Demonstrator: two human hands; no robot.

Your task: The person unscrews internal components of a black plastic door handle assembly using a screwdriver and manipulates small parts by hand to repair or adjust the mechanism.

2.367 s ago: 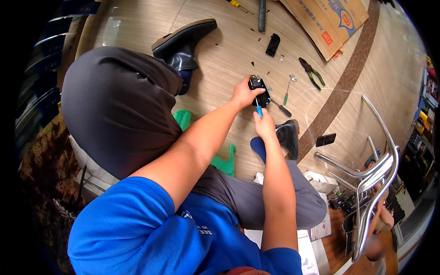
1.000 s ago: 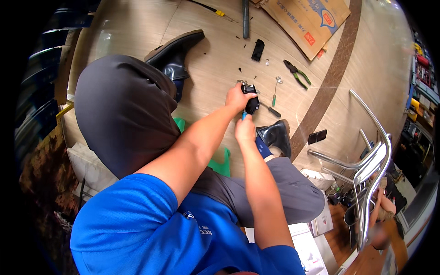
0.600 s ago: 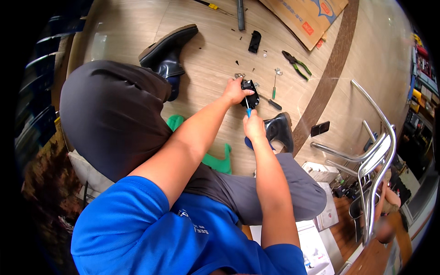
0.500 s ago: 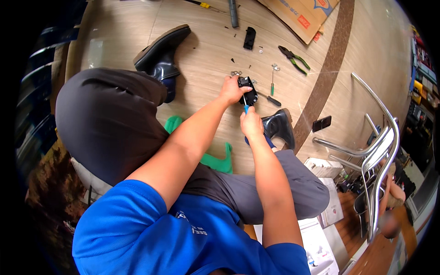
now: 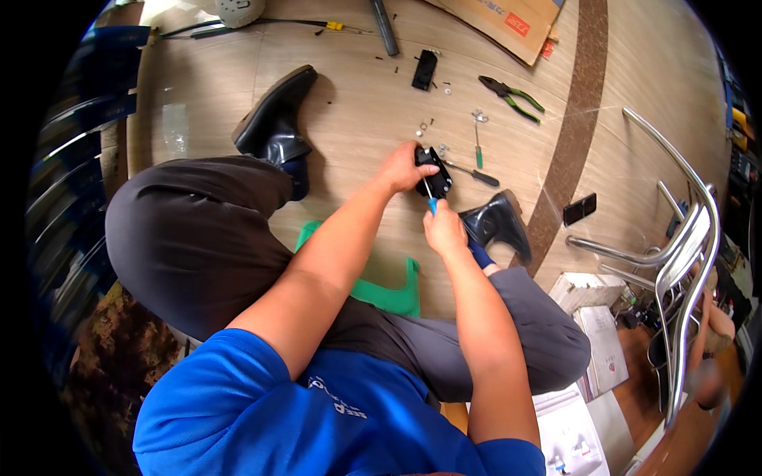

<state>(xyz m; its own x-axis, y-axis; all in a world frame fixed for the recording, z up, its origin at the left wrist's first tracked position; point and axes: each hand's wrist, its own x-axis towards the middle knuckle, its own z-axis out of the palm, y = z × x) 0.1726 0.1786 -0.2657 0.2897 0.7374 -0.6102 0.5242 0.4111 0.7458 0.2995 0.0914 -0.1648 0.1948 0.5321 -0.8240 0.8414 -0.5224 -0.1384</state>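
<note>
Between my boots, my left hand (image 5: 405, 168) grips a small black mechanical part (image 5: 436, 176) from its left side, the thumb lying across its top. My right hand (image 5: 446, 228) is closed round the blue handle of a screwdriver (image 5: 432, 206). Its metal shaft reaches up to the near side of the black part; the tip's exact contact is hidden. Just right of the part lies a second screwdriver with a dark handle (image 5: 485, 178). A thin screwdriver with a green handle (image 5: 479, 157) lies a little farther off. Several small screws and washers are scattered beyond my left hand.
Farther out on the floor are green-handled pliers (image 5: 512, 99), a black cover piece (image 5: 425, 70), a dark tube (image 5: 385, 28) and flattened cardboard (image 5: 508, 28). To the right lies a phone (image 5: 579, 209) near a chrome-framed chair (image 5: 675, 254). A green stool (image 5: 389, 297) is under me.
The view has shifted, so the floor things sit differently in the picture. Both hands keep their hold on the black part and the screwdriver; the screwdriver still points at the part.
</note>
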